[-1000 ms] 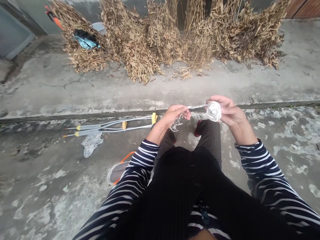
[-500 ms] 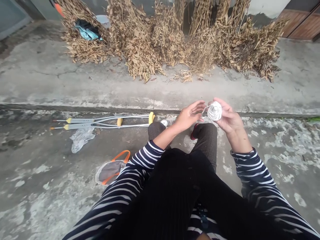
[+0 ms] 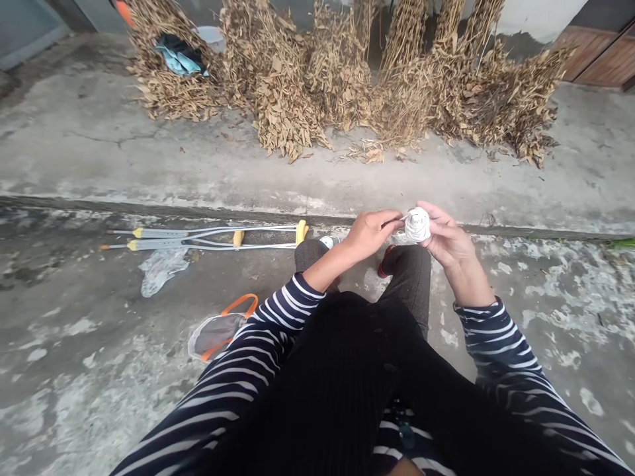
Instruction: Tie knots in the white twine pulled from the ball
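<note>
A round ball of white cord (image 3: 417,225), wound in layers, is held above my right knee. My right hand (image 3: 449,241) grips it from the right side with fingers and thumb around its edge. My left hand (image 3: 372,231) is on the other side, its thumb and fingers pinched on the cord's loose strand, which runs a short way to the ball. Both hands are level in front of my knees.
Two crutches (image 3: 213,239) lie on the ground to the left, with a clear plastic bag (image 3: 163,270) beside them. Nearer me is a grey bag with orange handles (image 3: 218,336). Beyond a low concrete step (image 3: 198,178), dried plant bundles (image 3: 342,79) lean on the wall.
My left fingers, apart before, have closed on the strand. The ball has turned and shifted slightly left in my right hand, and the strand's loose loop is now drawn short.
</note>
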Motion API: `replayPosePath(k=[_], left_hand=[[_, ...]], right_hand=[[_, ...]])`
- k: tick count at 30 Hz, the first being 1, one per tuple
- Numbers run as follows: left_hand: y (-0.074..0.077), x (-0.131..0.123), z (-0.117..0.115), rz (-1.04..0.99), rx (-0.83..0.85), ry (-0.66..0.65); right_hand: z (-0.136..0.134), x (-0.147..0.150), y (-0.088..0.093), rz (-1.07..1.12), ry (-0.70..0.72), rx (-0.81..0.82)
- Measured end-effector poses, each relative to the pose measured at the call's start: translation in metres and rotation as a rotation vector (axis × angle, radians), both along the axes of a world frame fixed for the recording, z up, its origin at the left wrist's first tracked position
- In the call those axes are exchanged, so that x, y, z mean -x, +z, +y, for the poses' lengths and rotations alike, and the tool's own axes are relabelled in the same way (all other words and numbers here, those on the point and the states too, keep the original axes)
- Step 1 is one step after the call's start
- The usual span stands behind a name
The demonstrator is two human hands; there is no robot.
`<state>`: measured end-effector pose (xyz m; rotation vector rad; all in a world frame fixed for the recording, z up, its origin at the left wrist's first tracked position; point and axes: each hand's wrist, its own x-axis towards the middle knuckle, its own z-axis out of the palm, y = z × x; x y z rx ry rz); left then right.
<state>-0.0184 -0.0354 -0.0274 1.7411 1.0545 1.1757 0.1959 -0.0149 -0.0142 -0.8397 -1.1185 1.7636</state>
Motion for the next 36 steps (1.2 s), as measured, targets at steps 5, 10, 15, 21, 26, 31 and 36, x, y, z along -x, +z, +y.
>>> replayPosePath(k=[5,10,15,21,26,31,36], left_hand=[[0.004,0.009,0.0,0.085,0.062,-0.08],[0.001,0.009,-0.004,0.196,-0.072,0.001],[-0.013,0.007,-0.003,0.213,-0.058,0.085],[-0.021,0.008,-0.005,0.237,-0.009,0.131],[-0.023,0.01,-0.009,0.252,0.009,0.14],[-0.031,0.006,-0.005,0.1,0.07,0.105],[-0.027,-0.002,0.001,-0.1,0.137,0.071]], right_hand=[[-0.008,0.008,-0.001,-0.039,0.013,-0.022],[-0.016,0.016,0.002,-0.032,-0.012,-0.027],[-0.029,0.022,0.006,-0.116,-0.028,-0.092],[-0.037,0.029,0.008,-0.166,-0.038,-0.094],[-0.037,0.03,0.0,-0.163,0.017,-0.01],[-0.041,0.036,-0.01,-0.093,-0.036,-0.001],[-0.041,0.037,-0.009,-0.033,-0.021,-0.008]])
